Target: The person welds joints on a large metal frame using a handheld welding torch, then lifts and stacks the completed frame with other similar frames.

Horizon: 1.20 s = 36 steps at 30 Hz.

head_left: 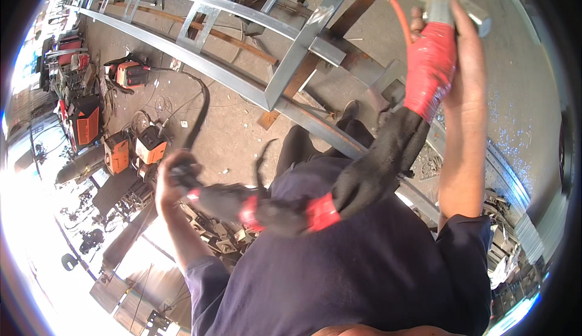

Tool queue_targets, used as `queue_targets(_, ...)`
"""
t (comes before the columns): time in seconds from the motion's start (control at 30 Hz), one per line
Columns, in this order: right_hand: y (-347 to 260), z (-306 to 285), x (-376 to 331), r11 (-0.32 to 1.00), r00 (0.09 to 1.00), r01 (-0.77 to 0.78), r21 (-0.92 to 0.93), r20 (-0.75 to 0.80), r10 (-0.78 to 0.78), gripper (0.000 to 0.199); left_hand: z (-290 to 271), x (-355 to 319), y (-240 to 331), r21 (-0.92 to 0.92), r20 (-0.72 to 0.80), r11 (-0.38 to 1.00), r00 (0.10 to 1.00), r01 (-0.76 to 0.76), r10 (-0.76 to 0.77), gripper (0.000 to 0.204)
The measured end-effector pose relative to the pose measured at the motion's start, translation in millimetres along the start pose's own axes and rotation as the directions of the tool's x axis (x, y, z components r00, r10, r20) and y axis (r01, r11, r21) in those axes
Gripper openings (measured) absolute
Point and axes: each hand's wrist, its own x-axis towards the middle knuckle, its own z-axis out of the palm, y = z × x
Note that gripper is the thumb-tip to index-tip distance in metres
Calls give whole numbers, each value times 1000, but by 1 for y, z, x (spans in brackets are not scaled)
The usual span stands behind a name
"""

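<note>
My right hand point(468, 54) is raised at the upper right, closed around the gripped part of a welding gun point(441, 10). The gun has a silver metal head, and red tape point(430, 63) is wrapped below it. A thin orange hose point(401, 20) runs beside it. From the tape a thick black-sheathed cable point(370, 172) sags across the front of my dark shirt, with red bands around it. At the left, my left hand point(173, 178) is closed around the cable's other stretch, somewhat blurred. A thinner black cable rises from beside that hand.
A welded frame of grey square metal tubes point(200, 57) stretches ahead, its near rail passing by my legs. Orange-and-black machines point(151, 145) stand on the floor at the left, with cables trailing. Metal offcuts point(215, 242) lie heaped beside me. A perforated metal strip point(509, 175) is at the right.
</note>
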Motion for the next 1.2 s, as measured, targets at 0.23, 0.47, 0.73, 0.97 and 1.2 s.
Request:
queue_targets(0.23,14,33,-70,830,894,441,-341,85,-440,44,91,95,-123,565,562,615,802,-550,202,24)
queue_targets(0.47,145,84,-150,521,920,308,-796,111,-375,44,135,103,-229,517,770,408,617,-753,163,32)
queue_targets(0.73,259,89,-169,484,985,22,-875,-63,-159,48,113,75,-322,509,861,296,480,-808,-170,25)
queue_targets(0.97,286,93,-175,505,983,5,-863,-88,-161,46,102,62,-342,515,847,295,425,-805,-318,29)
queue_targets(1.2,292,94,-177,444,971,-102,-890,-185,-149,41,99,59,-333,489,858,275,401,-828,-319,28)
